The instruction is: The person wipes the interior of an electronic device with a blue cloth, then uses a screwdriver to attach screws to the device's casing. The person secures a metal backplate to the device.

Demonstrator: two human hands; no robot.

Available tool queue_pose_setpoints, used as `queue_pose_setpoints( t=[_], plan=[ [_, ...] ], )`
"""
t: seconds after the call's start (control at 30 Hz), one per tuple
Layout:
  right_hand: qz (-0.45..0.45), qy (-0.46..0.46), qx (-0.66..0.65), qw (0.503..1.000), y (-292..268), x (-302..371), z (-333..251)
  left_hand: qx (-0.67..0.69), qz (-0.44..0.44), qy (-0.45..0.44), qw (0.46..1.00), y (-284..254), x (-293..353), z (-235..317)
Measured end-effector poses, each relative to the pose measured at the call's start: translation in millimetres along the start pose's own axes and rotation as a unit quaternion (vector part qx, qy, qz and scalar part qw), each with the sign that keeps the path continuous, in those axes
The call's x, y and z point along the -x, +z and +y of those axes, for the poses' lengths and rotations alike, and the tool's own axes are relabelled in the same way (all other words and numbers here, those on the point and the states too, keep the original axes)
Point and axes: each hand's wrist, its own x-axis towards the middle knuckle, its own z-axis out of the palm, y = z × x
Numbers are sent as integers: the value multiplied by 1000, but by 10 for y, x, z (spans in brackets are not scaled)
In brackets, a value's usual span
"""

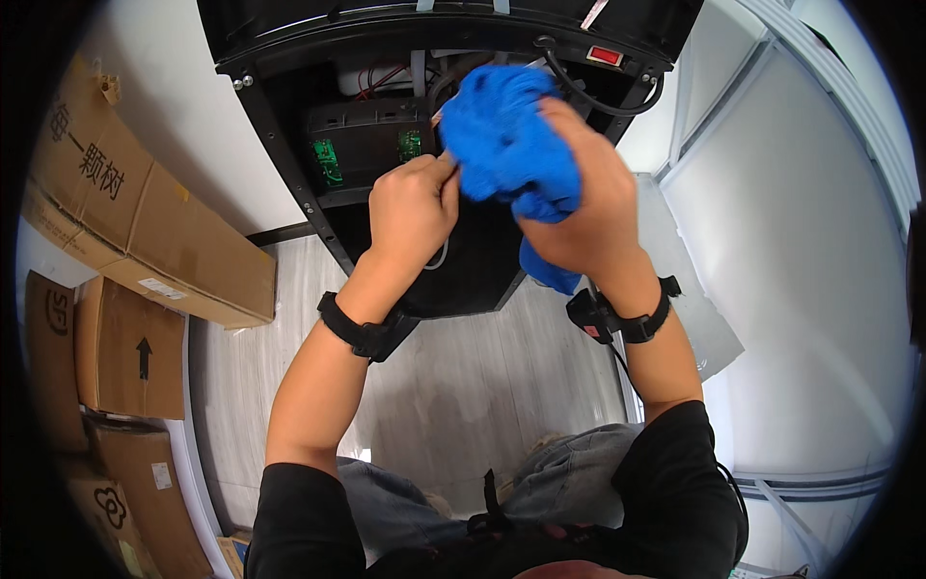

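A bunched blue cloth [506, 135] is gripped in my right hand [598, 207], whose fingers wrap round its right side. One end of the cloth hangs below that hand. Beside the cloth, on its left, my left hand [413, 210] is closed with its fingertips at the cloth's edge; what they pinch is hidden. A thin grey cable [440, 257] curves below my left hand. Both hands are in front of the open black cabinet [333, 227]. Inside it, left of the cloth, sits a black module [362, 145] with green circuit boards showing through its openings.
A red switch [606, 56] and a thick black cord [617, 111] are at the cabinet's upper right. Several cardboard boxes [183, 241] line the left side. White framed panels [801, 212] stand on the right. Grey wood-look flooring [463, 372] lies below.
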Motion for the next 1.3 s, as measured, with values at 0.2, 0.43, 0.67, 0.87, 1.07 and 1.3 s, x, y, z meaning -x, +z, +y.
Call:
queue_pose_setpoints(
  t=[0.2, 0.43, 0.67, 0.87, 1.07, 1.3],
  plan=[
    [-3, 67, 25, 997, -50, 24, 75, -3, 21, 2, 1000, 48, -13, 27],
    [-32, 121, 52, 991, -59, 80, 130, -11, 20, -4, 1000, 26, -18, 86],
    [-15, 48, -17, 999, 123, -28, -9, 12, 2, -14, 1000, 4, -11, 115],
    [-27, 108, 6, 994, 50, 37, 71, 2, 8, -13, 1000, 22, -12, 72],
    [-49, 39, -101, 993, 236, 107, -210, 113, 15, -12, 993, -17, 40, 33],
    [91, 11, -8, 996, 236, -143, -222, 116, -28, -27, 993, -380, 9, 131]
  ],
)
